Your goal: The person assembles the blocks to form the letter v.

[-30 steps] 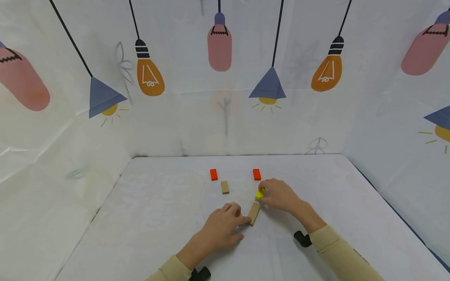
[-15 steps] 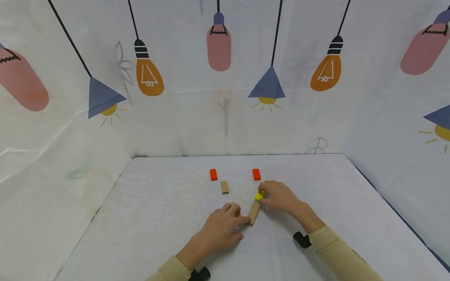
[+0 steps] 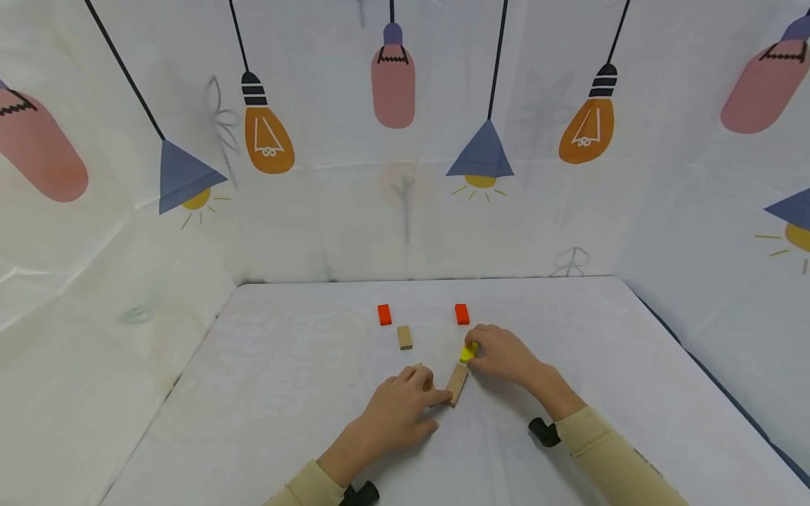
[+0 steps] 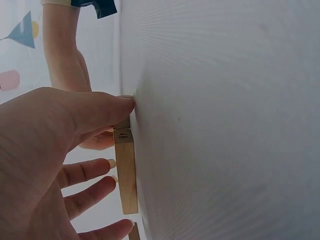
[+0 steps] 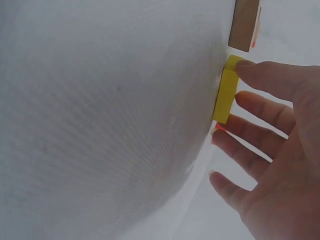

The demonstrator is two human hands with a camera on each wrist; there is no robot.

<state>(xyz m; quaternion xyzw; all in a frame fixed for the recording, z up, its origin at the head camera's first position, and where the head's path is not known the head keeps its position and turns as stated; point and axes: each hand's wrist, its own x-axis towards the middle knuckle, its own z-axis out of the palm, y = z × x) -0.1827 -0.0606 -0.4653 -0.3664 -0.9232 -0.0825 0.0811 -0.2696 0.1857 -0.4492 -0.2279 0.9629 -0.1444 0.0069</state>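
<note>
In the head view my right hand point(image 3: 503, 353) pinches a yellow block point(image 3: 468, 352) between thumb and fingers. The block stays at the table surface, just beyond the far end of a plain wooden block point(image 3: 458, 384). The right wrist view shows a narrow gap between the yellow block point(image 5: 227, 92) and the wooden block point(image 5: 244, 25). My left hand point(image 3: 399, 407) reaches over the table, its index fingertip touching the near end of that wooden block. Another wooden block point(image 4: 127, 175), marked 48 on its end, lies by the left fingertips; my left hand mostly hides it in the head view.
Two red blocks, one on the left point(image 3: 384, 315) and one on the right point(image 3: 463, 314), lie farther back on the white table point(image 3: 266, 393). A wooden block point(image 3: 405, 338) lies in front of the left red one. A lamp-patterned sheet point(image 3: 329, 211) hangs behind the table.
The yellow block has shifted and turned slightly in my right hand, near the wooden block's far end. My left hand has stayed in place.
</note>
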